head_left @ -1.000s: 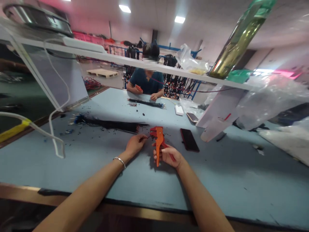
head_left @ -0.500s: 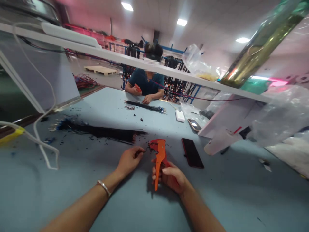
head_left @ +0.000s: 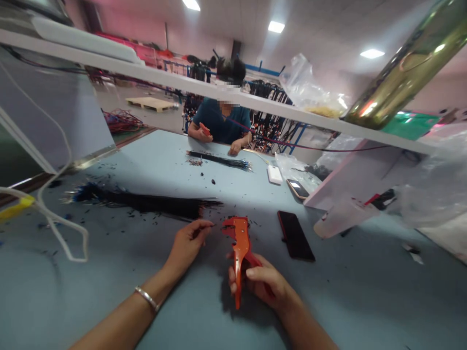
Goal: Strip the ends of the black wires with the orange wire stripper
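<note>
My right hand is wrapped round the handles of an orange and red wire stripper, its jaws pointing away from me and its head turned left. My left hand is closed in a pinch on a thin dark wire; only a short tip shows past the fingers, just left of the stripper's jaws and apart from them. Beyond the left hand lies a long bundle of black wires, with blue and metallic ends at the left. Small black scraps are scattered around the stripper's head.
A black phone lies right of the stripper. Across the table a co-worker holds an orange tool near a second wire bundle. A white shelf spans above. A white cable loops at left.
My left hand has shifted slightly left, with the wire tip away from the stripper. The stripper has come a little nearer to me. The co-worker's hand has slid right.
</note>
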Tool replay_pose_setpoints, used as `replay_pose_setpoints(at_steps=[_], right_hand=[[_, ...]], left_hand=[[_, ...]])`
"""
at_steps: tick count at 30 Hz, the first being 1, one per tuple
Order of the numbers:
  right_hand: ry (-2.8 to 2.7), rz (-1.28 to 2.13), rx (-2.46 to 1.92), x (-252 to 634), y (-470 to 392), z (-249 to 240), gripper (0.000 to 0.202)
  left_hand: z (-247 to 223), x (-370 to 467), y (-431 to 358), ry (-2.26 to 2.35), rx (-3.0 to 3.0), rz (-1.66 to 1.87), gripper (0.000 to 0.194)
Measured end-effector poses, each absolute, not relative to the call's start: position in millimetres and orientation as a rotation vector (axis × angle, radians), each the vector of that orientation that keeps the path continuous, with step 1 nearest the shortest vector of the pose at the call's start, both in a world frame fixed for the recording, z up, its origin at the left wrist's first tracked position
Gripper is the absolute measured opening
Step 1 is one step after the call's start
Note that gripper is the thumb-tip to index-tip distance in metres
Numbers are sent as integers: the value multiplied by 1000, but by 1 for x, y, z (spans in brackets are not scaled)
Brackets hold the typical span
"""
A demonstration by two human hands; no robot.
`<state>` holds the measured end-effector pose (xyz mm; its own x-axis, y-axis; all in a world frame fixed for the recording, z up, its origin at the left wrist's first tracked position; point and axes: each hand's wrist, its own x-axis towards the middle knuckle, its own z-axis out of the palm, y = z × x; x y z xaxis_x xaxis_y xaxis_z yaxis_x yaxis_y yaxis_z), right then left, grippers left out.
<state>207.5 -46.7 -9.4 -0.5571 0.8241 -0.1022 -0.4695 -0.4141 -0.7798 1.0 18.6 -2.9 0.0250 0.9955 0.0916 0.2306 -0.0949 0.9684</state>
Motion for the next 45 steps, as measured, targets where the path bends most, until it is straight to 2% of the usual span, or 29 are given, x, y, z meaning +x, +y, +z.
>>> replay_pose_setpoints(at_steps=[9, 16, 30, 45], right_hand=[[-974, 1995, -702, 207, -51, -4, 42], [-997, 1981, -722, 207, -52, -5, 44], [-1088, 1975, -772, 207, -54, 0, 43], [-1144, 1892, -739, 195, -62, -6, 42]], left_hand=[[1, 1, 15, 1257, 1358, 1205, 23], [0, 3, 13, 1200, 1521, 1208, 18], [2, 0, 10, 1169, 1714, 1158, 20], [2, -1, 8, 1073, 1583, 1158, 20]])
